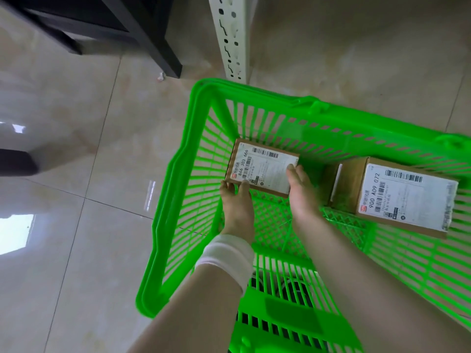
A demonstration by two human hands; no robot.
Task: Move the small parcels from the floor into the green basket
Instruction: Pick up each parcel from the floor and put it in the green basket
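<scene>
Nearest, a white wrap [229,256] round the left wrist. Inside the green basket [165,200], gripping a small brown parcel [262,166] from both sides: left hand [237,200] pinching its near corner, right hand [302,192] clasping its right edge. Rightward, on the mesh bottom, a second parcel [397,194]. Beyond, tiled floor [89,225], a white slotted upright [228,39], a dark furniture leg [158,42].

The basket [175,189] stands on the floor [76,225]. Inside it, at the far left, is a parcel [262,169], held by the left hand [237,205] at its near left corner and the right hand [302,192] at its right edge. A second parcel [397,197] lies in the basket to the right, apart from the first. Behind the basket stands a shelf post [229,39], and left of that a furniture leg [158,39].
</scene>
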